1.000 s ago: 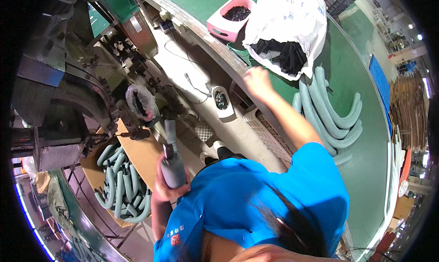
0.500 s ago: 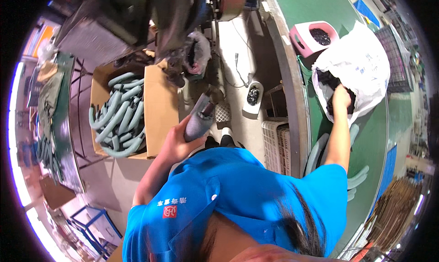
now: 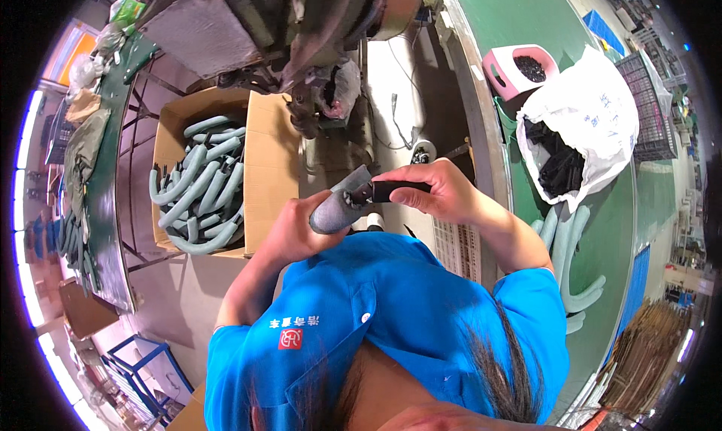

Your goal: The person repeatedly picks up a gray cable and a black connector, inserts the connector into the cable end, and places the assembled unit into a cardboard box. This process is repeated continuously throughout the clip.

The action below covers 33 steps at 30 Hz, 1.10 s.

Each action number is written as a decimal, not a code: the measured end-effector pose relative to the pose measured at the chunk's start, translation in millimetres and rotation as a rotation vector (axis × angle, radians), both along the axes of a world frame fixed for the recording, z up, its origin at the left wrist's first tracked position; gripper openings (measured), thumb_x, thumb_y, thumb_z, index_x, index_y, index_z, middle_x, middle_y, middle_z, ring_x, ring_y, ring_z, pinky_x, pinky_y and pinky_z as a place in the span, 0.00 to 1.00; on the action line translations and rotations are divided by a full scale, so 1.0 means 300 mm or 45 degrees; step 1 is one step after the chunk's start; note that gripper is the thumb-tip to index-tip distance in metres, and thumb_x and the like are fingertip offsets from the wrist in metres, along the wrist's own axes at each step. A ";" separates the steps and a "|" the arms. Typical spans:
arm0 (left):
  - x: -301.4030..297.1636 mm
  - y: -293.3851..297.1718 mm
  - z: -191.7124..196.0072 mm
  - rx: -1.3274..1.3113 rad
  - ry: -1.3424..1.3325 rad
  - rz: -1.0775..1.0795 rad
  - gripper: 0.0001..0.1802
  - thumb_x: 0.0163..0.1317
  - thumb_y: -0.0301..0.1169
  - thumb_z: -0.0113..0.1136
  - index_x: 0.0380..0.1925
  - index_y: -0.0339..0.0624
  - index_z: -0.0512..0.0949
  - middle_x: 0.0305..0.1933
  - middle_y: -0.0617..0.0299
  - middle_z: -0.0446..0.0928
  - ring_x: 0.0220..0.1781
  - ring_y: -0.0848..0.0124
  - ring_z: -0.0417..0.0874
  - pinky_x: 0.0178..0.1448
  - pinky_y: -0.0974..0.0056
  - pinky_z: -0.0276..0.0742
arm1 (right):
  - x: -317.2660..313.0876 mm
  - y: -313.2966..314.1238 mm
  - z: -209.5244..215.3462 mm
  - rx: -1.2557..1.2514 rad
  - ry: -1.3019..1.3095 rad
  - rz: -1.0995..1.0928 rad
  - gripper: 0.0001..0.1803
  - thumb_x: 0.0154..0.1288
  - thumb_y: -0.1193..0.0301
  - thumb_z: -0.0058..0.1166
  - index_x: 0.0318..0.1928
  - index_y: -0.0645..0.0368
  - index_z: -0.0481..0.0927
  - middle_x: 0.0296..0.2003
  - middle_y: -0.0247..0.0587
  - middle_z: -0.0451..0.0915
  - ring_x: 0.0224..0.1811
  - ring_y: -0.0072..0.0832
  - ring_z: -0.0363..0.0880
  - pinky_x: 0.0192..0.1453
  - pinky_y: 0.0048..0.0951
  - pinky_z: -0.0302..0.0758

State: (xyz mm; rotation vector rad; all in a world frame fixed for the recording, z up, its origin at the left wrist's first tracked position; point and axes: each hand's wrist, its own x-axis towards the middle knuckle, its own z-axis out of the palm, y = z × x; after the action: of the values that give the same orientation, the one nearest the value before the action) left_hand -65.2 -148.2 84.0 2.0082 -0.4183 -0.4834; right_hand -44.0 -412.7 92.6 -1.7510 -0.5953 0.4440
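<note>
In front of my body, my left hand [image 3: 295, 229] is wrapped round a grey, foam-covered tube piece [image 3: 329, 214] with a dark inner part showing at its upper end. My right hand [image 3: 445, 195] pinches a flat black oblong piece [image 3: 392, 190] between thumb and fingers. The black piece's left end meets the dark part of the grey piece; whether it sits inside or only touches cannot be made out. On the green table to the right, more black pieces [image 3: 560, 166] lie in the mouth of a white bag [image 3: 602, 107].
A cardboard box [image 3: 272, 168] on the left holds several curved grey-green foam tubes [image 3: 203, 190]. Dark machinery [image 3: 226, 32] stands ahead. A pink container [image 3: 504, 74] of small black parts and more foam tubes [image 3: 575, 258] rest on the green table [image 3: 519, 17].
My right hand has left the white bag with a black piece and come over to the grey piece. My left hand has tilted the grey piece rightward.
</note>
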 end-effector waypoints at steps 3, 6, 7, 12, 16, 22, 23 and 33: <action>-0.021 0.025 -0.007 0.023 0.001 -0.016 0.15 0.47 0.31 0.66 0.35 0.38 0.78 0.24 0.50 0.77 0.28 0.60 0.82 0.36 0.61 0.75 | 0.006 0.031 0.028 0.006 0.156 0.046 0.16 0.66 0.62 0.55 0.47 0.59 0.80 0.30 0.39 0.83 0.31 0.16 0.77 0.36 0.22 0.73; -0.048 0.051 -0.028 0.112 0.040 -0.046 0.16 0.46 0.32 0.65 0.36 0.39 0.77 0.25 0.48 0.77 0.29 0.55 0.82 0.36 0.59 0.76 | 0.018 0.047 0.048 -0.096 0.206 0.119 0.15 0.66 0.61 0.54 0.43 0.61 0.81 0.29 0.40 0.82 0.29 0.20 0.78 0.35 0.24 0.74; -0.056 0.056 -0.032 0.138 0.042 -0.057 0.16 0.46 0.32 0.65 0.37 0.39 0.77 0.25 0.48 0.77 0.30 0.54 0.82 0.36 0.58 0.76 | 0.021 0.054 0.049 -0.141 0.194 0.141 0.16 0.66 0.61 0.54 0.41 0.61 0.81 0.28 0.41 0.82 0.29 0.22 0.78 0.35 0.25 0.74; -0.053 0.098 -0.058 0.256 0.125 -0.058 0.21 0.45 0.34 0.64 0.42 0.43 0.78 0.28 0.45 0.78 0.34 0.51 0.82 0.39 0.56 0.76 | 0.047 0.114 0.006 -0.235 -0.010 0.163 0.16 0.66 0.59 0.53 0.38 0.62 0.81 0.26 0.45 0.81 0.26 0.30 0.78 0.32 0.30 0.72; -0.035 0.132 -0.024 0.218 0.192 -0.074 0.22 0.45 0.36 0.65 0.43 0.45 0.77 0.30 0.46 0.79 0.35 0.50 0.81 0.40 0.55 0.76 | 0.066 0.138 -0.001 -0.283 0.196 0.127 0.16 0.67 0.59 0.53 0.38 0.62 0.81 0.26 0.45 0.81 0.27 0.24 0.78 0.33 0.27 0.72; -0.064 0.143 -0.059 0.244 0.027 -0.206 0.23 0.44 0.37 0.66 0.43 0.48 0.76 0.29 0.47 0.78 0.34 0.50 0.80 0.39 0.53 0.75 | 0.024 0.154 0.011 -0.133 0.117 0.172 0.17 0.67 0.58 0.51 0.38 0.61 0.81 0.27 0.46 0.81 0.30 0.23 0.79 0.34 0.25 0.72; -0.074 0.136 -0.063 0.244 0.023 -0.266 0.23 0.44 0.37 0.66 0.43 0.48 0.76 0.29 0.47 0.78 0.34 0.49 0.80 0.39 0.53 0.75 | 0.024 0.160 -0.001 -0.144 0.150 0.277 0.17 0.68 0.59 0.51 0.38 0.62 0.81 0.27 0.46 0.81 0.30 0.23 0.79 0.34 0.26 0.72; 0.016 0.185 -0.033 0.261 0.137 -0.132 0.25 0.42 0.34 0.69 0.44 0.43 0.76 0.33 0.47 0.80 0.36 0.50 0.82 0.40 0.55 0.77 | 0.113 0.249 -0.020 -0.115 0.350 0.104 0.21 0.73 0.58 0.42 0.32 0.60 0.78 0.16 0.31 0.70 0.18 0.15 0.65 0.23 0.22 0.64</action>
State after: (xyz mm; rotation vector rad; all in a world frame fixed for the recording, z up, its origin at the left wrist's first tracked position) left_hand -60.5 -92.7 74.1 2.1519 -0.4219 -0.7207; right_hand -10.0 -338.2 86.6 -1.7165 -0.4566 0.7645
